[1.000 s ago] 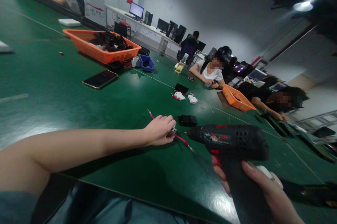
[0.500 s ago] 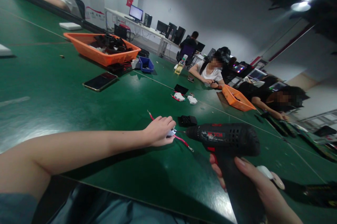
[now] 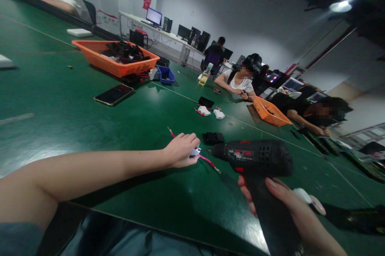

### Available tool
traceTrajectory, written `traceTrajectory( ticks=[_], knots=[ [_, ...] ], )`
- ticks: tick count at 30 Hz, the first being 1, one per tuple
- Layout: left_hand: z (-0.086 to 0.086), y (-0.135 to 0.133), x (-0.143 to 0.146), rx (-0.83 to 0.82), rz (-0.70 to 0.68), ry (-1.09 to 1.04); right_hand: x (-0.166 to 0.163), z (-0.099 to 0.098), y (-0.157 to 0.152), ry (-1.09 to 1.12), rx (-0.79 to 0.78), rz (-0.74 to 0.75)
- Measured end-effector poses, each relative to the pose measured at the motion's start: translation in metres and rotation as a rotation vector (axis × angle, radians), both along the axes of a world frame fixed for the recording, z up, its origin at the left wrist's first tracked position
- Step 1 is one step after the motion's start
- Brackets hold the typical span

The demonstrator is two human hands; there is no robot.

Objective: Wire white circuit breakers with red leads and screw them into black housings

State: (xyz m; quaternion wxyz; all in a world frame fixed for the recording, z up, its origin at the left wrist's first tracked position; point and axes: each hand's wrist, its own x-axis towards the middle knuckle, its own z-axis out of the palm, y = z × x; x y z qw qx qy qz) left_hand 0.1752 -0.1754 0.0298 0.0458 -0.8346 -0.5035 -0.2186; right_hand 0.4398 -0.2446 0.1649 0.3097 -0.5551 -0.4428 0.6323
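My left hand [image 3: 183, 151] is closed round a small white part [image 3: 196, 151] on the green table, and covers most of it. A red wire [image 3: 209, 163] with a metal end lug sticks out on the right of the hand, and another red wire end shows on the far left side. My right hand [image 3: 282, 196] grips the handle of a black cordless drill [image 3: 252, 155], held level. The drill's thin bit points left at the white part; whether it touches cannot be made out. Just behind the bit sits a black block-shaped part [image 3: 213, 138].
An orange basket [image 3: 120, 69] of black parts, a small blue bin [image 3: 166, 75] and a phone [image 3: 114, 94] lie to the left. Two white parts with wires [image 3: 204, 111] are further back. Another orange basket [image 3: 270, 112] stands near two seated people. A bottle [image 3: 205, 74] stands behind.
The drill has shifted very slightly left in view. My left hand stays closed on the white part, and the things on the table keep their places.
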Motion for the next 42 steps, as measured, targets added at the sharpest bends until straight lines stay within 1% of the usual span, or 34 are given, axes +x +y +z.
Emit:
traceTrajectory(
  ticks=[2,8,13,22,29,37,42],
  knots=[
    [0.0,0.0,0.0,-0.001,0.002,0.004,0.003,-0.002,0.001,-0.003,0.001,0.012],
    [0.0,0.001,0.0,-0.006,0.0,0.001,0.008,-0.005,0.007,0.004,0.018,0.113],
    [0.001,0.0,0.0,-0.015,0.001,-0.003,0.007,-0.003,0.008,0.014,0.02,0.133],
    [-0.001,0.0,0.0,0.003,0.005,-0.005,0.014,-0.01,0.01,0.0,0.011,0.174],
    [0.0,0.0,0.001,0.002,0.007,0.002,0.012,-0.005,0.007,0.023,0.001,0.147],
    [-0.001,0.001,0.003,0.002,0.017,0.001,0.012,0.003,0.01,0.06,-0.018,0.215],
    [0.0,0.001,0.005,-0.005,0.02,-0.014,0.012,0.004,0.01,0.067,-0.004,0.232]
  ],
)
